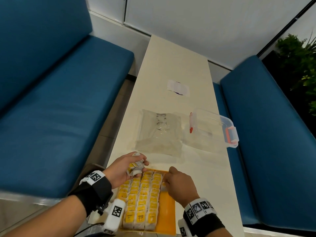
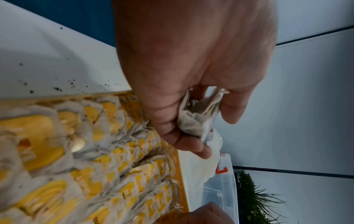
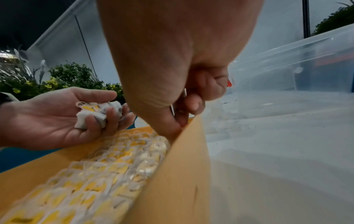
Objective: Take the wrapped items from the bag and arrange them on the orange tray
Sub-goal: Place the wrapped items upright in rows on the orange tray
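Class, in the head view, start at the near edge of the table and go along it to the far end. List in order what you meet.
Orange tray → clear bag → taped patch.

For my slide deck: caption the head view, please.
Left hand holds spare packets while right hand places one on the orange tray.

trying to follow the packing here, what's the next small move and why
Probably the right hand sets down the packet it seems to pinch at the far end of the tray's bare right strip, starting a fourth row; the left hand holds more packets ready.
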The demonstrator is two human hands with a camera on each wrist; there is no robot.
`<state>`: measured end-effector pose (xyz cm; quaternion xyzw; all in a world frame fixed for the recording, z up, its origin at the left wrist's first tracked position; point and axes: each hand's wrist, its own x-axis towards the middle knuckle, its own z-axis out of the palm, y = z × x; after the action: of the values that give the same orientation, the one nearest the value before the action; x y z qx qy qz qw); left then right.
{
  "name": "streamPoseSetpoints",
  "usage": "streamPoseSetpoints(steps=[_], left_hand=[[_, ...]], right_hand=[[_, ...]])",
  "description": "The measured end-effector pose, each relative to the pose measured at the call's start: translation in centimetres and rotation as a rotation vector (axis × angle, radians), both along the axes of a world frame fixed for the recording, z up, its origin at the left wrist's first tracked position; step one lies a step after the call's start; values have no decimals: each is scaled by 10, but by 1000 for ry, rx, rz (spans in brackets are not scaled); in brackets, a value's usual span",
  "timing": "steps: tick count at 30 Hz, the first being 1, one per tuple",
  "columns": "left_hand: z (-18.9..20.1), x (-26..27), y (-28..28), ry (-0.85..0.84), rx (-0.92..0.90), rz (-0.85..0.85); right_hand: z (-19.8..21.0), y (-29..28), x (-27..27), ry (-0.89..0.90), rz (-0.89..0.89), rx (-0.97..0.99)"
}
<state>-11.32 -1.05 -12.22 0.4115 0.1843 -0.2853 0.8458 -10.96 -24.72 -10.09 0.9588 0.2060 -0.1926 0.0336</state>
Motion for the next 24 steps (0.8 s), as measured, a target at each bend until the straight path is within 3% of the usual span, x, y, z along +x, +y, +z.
streamPoseSetpoints(steps=[14, 19, 24], left_hand=[[3, 5, 1, 102, -90, 14], [12, 9, -3, 127, -86, -22], [16, 8, -12, 149, -108, -82]], right_hand=[[-13, -6, 4, -134, -150, 138], [14, 17, 6, -212, -140, 491], [49, 55, 11, -78, -48, 778]])
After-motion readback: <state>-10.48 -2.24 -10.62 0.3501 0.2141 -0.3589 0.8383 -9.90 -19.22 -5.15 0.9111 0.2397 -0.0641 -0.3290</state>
